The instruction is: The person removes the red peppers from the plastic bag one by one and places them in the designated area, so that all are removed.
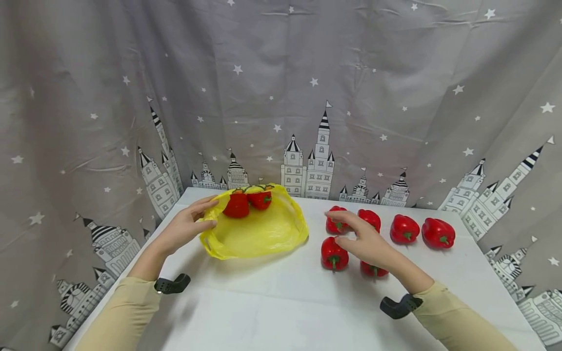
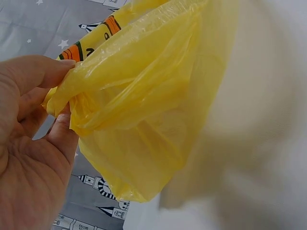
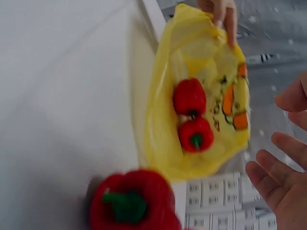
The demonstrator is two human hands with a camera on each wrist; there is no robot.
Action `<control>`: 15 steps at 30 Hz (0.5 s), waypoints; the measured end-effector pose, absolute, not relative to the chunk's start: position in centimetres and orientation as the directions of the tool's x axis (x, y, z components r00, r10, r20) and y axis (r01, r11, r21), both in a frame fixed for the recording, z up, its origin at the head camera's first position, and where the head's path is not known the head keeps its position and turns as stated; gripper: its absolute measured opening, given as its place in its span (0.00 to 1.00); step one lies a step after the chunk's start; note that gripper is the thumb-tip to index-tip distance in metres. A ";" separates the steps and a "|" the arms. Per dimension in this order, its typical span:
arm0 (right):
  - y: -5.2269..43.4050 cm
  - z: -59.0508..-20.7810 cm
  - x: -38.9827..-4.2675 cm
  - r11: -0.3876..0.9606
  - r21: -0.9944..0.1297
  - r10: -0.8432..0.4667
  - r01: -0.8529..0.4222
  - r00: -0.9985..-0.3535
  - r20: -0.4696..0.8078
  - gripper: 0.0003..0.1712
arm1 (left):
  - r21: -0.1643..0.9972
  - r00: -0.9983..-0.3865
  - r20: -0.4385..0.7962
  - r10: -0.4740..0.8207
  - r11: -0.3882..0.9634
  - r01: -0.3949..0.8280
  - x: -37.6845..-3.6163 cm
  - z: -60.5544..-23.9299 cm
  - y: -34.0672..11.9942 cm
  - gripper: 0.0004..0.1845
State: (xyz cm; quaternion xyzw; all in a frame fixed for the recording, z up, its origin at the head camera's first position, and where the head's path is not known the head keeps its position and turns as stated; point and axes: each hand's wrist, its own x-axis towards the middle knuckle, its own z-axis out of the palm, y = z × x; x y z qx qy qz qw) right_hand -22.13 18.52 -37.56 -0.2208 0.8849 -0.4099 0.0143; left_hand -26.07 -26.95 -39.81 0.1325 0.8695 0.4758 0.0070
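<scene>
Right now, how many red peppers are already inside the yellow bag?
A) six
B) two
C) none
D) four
B: two red peppers lie in the yellow bag, whose edge the left hand holds; the right wrist view shows the same pair, while the other peppers sit on the white table.

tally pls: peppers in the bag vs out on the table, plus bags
Red peppers in the yellow bag: 2
Red peppers on the table: 6
Yellow bags: 1
Total: 9 things (8 peppers, 1 bag)
</scene>
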 end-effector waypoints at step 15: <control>7.7 -39.9 -26.9 0.439 -0.818 -0.633 -0.372 -0.774 0.012 0.32 | 0.840 -0.961 0.107 0.254 0.494 0.224 -24.6 -37.8 -25.7 0.32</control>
